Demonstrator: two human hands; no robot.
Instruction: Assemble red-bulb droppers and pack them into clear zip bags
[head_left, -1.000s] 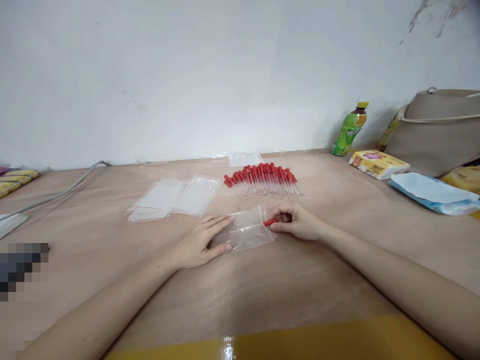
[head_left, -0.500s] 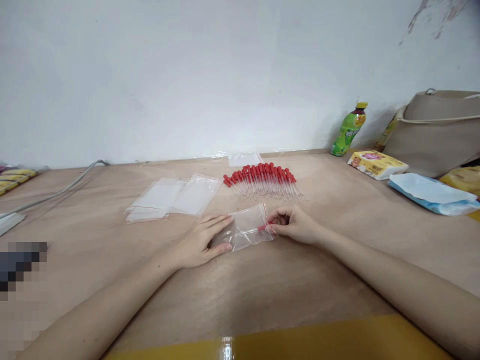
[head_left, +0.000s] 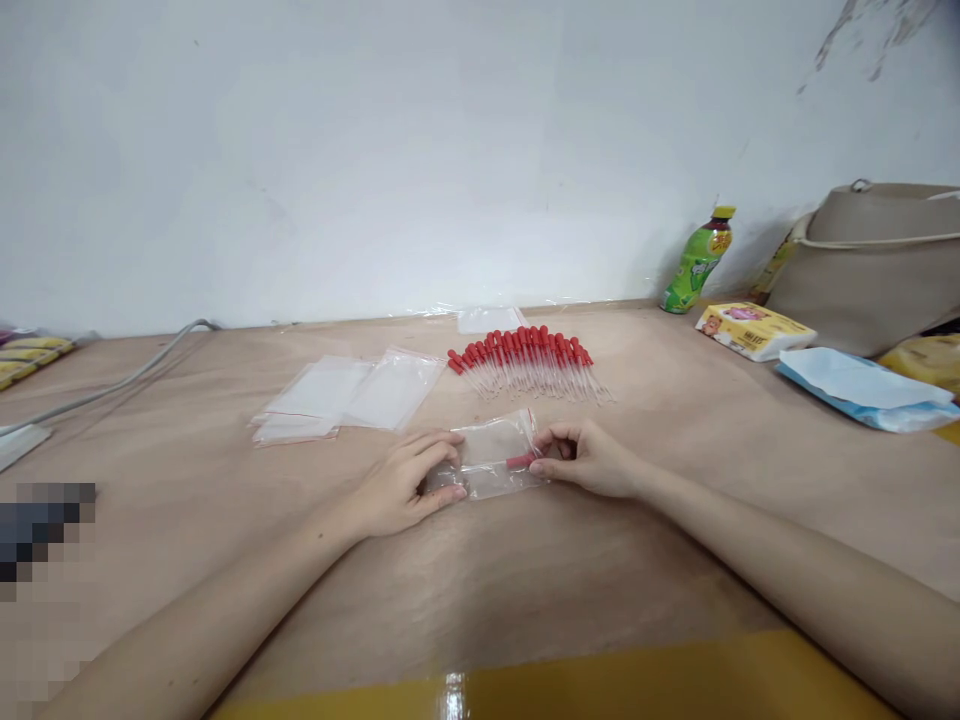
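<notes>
A clear zip-lock bag (head_left: 491, 440) lies flat on the table in front of me, its mouth with the red line at the right. Partly inside it is a glass dropper with a red rubber bulb (head_left: 517, 462), its thin tube pointing left. My left hand (head_left: 412, 480) grips the bag's left end, thumb and fingers on its two sides. At the mouth, my right hand (head_left: 574, 458) pinches the dropper's red bulb end. Beyond the bag, many red-bulbed droppers (head_left: 525, 350) lie in a fanned row. More zip-lock bags (head_left: 397, 388) lie to their left.
Another flat bag (head_left: 489, 320) lies by the wall. At the right are a green drink bottle (head_left: 697, 262), a yellow tissue pack (head_left: 754, 330), a blue-white packet (head_left: 866, 388) and a grey bag (head_left: 870, 270). A grey cable (head_left: 142, 372) runs along the left.
The dropper has slid a little further left into the bag, with my right hand moving slightly down along with it. My left hand stays nearly in place on the bag.
</notes>
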